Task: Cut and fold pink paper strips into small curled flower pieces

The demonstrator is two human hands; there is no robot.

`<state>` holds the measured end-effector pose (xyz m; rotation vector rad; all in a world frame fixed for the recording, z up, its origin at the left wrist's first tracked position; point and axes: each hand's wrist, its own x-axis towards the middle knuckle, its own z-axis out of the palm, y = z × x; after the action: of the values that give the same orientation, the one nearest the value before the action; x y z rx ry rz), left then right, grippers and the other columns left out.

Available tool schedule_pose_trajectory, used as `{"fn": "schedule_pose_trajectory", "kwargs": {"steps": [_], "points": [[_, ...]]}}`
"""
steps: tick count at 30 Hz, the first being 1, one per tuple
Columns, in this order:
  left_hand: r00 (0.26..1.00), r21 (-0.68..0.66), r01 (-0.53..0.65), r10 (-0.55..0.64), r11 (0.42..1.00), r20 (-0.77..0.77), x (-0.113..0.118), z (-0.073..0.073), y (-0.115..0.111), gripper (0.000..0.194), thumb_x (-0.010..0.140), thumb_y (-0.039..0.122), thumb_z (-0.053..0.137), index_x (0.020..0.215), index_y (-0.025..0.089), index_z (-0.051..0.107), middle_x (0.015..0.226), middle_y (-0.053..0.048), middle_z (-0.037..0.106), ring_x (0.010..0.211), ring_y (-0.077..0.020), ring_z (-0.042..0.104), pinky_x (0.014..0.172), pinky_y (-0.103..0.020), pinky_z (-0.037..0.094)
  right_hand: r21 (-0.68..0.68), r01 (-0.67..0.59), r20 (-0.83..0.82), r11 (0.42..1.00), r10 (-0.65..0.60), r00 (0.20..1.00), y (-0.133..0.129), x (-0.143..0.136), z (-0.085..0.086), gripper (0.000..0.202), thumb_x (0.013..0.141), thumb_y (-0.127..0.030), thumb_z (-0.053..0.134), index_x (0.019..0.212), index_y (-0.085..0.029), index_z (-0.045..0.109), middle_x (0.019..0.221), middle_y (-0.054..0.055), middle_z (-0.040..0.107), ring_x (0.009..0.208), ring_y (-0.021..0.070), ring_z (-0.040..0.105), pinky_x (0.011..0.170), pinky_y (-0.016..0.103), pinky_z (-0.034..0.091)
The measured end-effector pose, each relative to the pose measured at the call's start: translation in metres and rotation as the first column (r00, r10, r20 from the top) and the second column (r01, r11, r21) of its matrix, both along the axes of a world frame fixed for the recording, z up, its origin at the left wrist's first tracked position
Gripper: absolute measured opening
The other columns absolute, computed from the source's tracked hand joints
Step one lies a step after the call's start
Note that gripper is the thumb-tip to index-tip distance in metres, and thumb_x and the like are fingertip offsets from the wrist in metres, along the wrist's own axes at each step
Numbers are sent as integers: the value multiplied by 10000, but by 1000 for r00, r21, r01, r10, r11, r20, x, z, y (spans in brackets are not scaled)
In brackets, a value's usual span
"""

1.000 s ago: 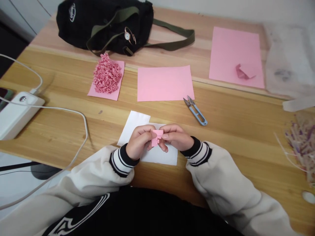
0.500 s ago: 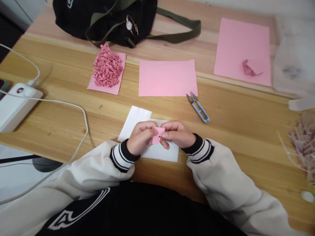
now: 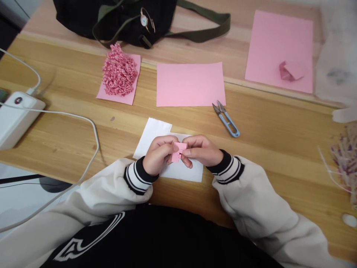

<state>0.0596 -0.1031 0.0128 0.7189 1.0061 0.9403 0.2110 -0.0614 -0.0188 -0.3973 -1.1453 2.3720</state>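
Observation:
Between my two hands is a small piece of pink paper, with a ragged or folded bit near its lower right edge. My left hand pinches its left side between thumb and fingers. From the right, my right hand is closed on the other edge, thumb tip pressed at the ragged bit and lower fingers curled beneath. White paper sheets lie on the table directly under both hands. Beyond the right hand rest blue-handled thread snips, blades pointing away from me.
A pink paper rectangle lies ahead; a pink bunch of tiny buds sits left of it. Farther back are a black bag and a larger pink sheet. A white power bank with a cable is at left.
The view has shifted slightly, so the things at the back appear higher. Both hands keep their hold on the small pink paper with hardly any movement.

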Motion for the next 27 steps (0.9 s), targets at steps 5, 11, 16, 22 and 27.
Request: {"fn": "schedule_pose_trajectory", "kwargs": {"steps": [5,11,16,22,27], "points": [[1000,-8,-6,6,1000,-20,-1,-1,0,178,632,238,561,496,161,476,420,-35,563,403,-137,500,449,-259,380,17,-2,34,1000,2,999,-1,0,1,230,795,-298,665,689,-108,593,537,-17,592,452,71,511,461,199,414],[1000,-13,-8,8,1000,-26,-1,0,0,199,640,259,580,499,164,477,422,-37,566,411,-148,517,451,-265,386,24,2,62,1000,-3,998,-1,1,3,243,790,-313,670,682,-112,587,529,-19,584,446,73,505,455,202,408],[1000,1,10,-10,1000,-15,-1,0,0,165,644,237,549,513,155,492,476,-65,616,424,-145,520,438,-256,375,18,1,2,1000,-1,1000,0,0,2,211,810,-289,635,708,-106,605,540,-11,591,456,76,512,465,205,410],[1000,22,20,-21,1000,5,0,2,1,151,640,221,530,515,153,481,517,-85,649,403,-132,497,435,-257,370,7,-5,-44,1000,5,999,1,0,1,199,802,-279,635,729,-96,615,548,-2,594,465,81,515,472,210,410],[1000,15,24,-24,1000,5,1,3,1,176,646,237,541,506,157,470,500,-79,638,392,-129,496,433,-254,362,11,-5,-12,1000,5,1000,0,0,0,223,800,-310,652,736,-99,616,556,-6,597,465,79,511,475,210,412]]}}
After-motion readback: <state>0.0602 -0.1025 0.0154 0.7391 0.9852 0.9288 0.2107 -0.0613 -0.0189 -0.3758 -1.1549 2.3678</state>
